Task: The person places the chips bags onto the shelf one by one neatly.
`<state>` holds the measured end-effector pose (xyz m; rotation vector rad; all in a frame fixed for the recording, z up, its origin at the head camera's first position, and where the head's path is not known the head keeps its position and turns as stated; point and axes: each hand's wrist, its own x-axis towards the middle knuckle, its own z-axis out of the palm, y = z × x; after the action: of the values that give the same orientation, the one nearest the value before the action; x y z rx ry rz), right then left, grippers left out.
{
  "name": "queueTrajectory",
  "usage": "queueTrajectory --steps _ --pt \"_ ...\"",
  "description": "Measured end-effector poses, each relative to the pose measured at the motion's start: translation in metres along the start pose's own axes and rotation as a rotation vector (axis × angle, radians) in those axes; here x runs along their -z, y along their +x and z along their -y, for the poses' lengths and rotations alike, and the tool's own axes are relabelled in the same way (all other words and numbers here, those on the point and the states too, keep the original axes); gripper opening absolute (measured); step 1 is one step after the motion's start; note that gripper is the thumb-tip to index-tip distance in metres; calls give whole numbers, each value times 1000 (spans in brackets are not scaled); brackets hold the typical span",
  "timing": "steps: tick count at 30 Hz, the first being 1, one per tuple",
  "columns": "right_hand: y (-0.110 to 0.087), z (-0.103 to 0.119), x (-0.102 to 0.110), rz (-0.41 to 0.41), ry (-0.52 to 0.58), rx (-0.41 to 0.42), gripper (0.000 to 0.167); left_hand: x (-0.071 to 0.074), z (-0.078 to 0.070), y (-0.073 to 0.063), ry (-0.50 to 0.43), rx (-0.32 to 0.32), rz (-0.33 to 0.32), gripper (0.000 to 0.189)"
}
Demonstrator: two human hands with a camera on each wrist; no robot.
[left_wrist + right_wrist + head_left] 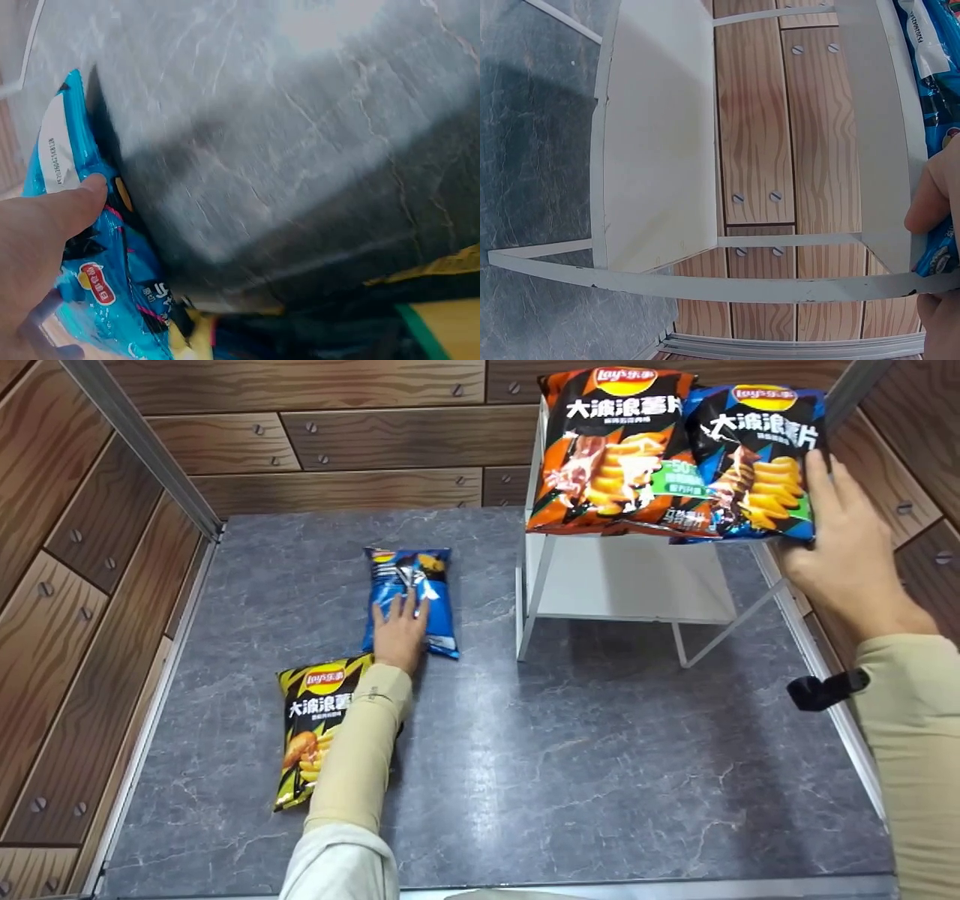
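On the grey marbled table, my left hand (401, 637) rests on a blue chip bag (409, 566) with its fingers spread. The left wrist view shows the thumb against that bag (112, 247), by a white printed patch. My right hand (855, 540) touches the right edge of a black-and-blue Lay's chip bag (757, 457) with straight fingers. This bag lies on the top of a white rack (637, 577), beside an orange-and-black Lay's chip bag (615, 450). In the right wrist view, the thumb is against the bag at the rack's edge.
A yellow-and-black Lay's chip bag (304, 742) lies on the table, partly hidden under my left forearm. The rack has a lower shelf (656, 135) and thin legs. Wood-patterned panels (375, 442) enclose the table at the back and sides.
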<state>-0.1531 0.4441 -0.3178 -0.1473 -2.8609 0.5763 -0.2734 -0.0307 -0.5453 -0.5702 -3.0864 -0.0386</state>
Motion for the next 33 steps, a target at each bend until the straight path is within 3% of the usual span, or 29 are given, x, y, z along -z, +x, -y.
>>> queueTrajectory --steps 8,11,16,18,23,29,33 --pt "0 1 0 22 6 -8 105 -9 -30 -1 141 -154 -119 71" --pt "1 1 0 17 6 -6 105 -13 -40 -3 200 -190 -190 61" --pt "1 2 -1 10 10 0 104 -17 -56 -7 304 -249 -236 48" --pt "1 2 -1 -2 20 6 103 -18 -60 -8 323 -268 -289 46" --pt "0 2 -3 -25 35 18 99 -19 -65 -13 310 -271 -373 46" --pt "-1 1 -2 -15 23 -1 99 -20 -60 -14 233 -270 -430 43" --pt "-1 0 -2 -12 21 -2 100 -17 -54 -14 153 -263 -421 42"
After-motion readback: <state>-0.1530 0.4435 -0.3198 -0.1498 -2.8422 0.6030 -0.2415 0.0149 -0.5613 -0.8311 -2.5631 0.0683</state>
